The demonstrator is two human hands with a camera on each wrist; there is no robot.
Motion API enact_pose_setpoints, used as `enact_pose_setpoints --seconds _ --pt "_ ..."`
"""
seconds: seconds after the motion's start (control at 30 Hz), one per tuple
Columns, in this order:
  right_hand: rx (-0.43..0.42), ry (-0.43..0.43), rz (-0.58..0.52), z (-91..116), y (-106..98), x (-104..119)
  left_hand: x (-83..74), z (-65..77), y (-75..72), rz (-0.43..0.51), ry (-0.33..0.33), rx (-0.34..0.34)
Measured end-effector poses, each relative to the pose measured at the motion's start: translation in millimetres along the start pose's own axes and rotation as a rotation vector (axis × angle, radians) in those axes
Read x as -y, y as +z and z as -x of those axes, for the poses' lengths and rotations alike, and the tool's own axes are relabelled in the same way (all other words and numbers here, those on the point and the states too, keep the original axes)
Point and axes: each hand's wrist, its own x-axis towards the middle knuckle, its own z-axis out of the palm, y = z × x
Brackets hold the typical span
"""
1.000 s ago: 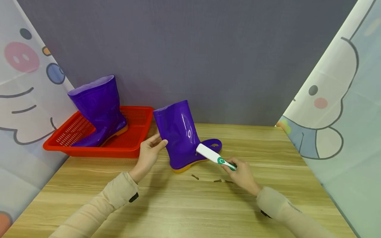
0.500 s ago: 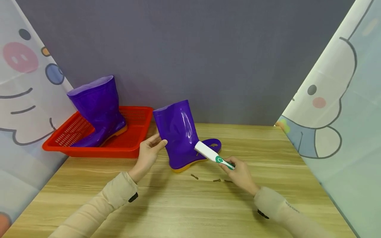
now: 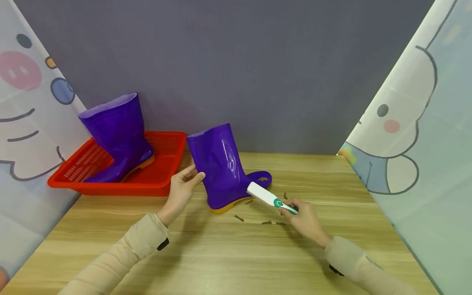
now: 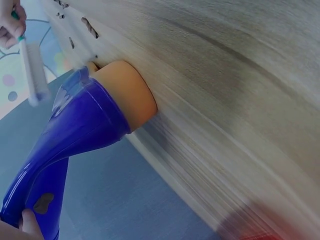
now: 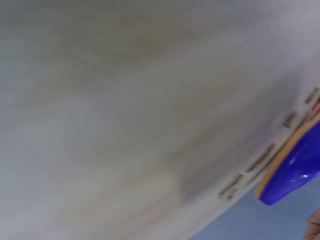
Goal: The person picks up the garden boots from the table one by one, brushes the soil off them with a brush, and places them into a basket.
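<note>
In the head view a purple rain boot (image 3: 217, 168) with a yellow sole stands tilted on the wooden table, its toe to the right. My left hand (image 3: 180, 192) grips the back of its shaft. A brown patch (image 4: 43, 203) sticks to the shaft beside the thumb in the left wrist view. My right hand (image 3: 306, 219) holds the green and white handle of a brush (image 3: 263, 194). The brush head is in front of the boot's foot; whether it touches is hard to tell. In the right wrist view only the boot's toe (image 5: 295, 170) shows.
Several brown bits (image 3: 239, 218) lie on the table (image 3: 228, 262) around the boot. At the left, a red plastic basket (image 3: 125, 188) holds a second purple boot (image 3: 119, 127). A grey panel (image 3: 236, 73) rises behind the table, with cartoon-printed cloths at both sides.
The brush has drawn back slightly to the right from the boot. Brown bits now show on the table below the boot and right of the brush. My left hand keeps its grip.
</note>
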Motion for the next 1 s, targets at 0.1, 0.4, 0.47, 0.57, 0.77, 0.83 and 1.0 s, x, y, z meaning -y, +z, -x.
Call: enact_pose_setpoints --seconds 0.1,0.4,0.47,0.57,0.77,0.83,1.0 --pt "-0.059 -0.055 0.012 -7 -1 6 -0.2 -0.2 1.7 0.007 0.004 0.006" --pt "-0.139 0.043 -0.092 -11 -10 8 0.0 1.4 5.3 0.003 -0.004 -0.022" --pt "-0.144 0.075 -0.11 -9 -12 5 -0.7 1.3 5.8 -0.011 -0.004 -0.041" --pt "-0.145 0.107 -0.123 -6 -14 2 -2.3 0.1 8.2 -0.021 -0.009 -0.07" --pt "-0.144 0.101 -0.133 -3 -17 -1 -9.8 -11.8 18.8 -0.017 0.005 -0.108" --pt "-0.148 0.103 -0.122 -2 -17 -2 -13.8 -19.8 23.4 0.006 0.016 -0.105" --pt "-0.151 0.105 -0.109 0 -18 -4 -29.9 -41.4 30.3 0.025 0.052 -0.142"
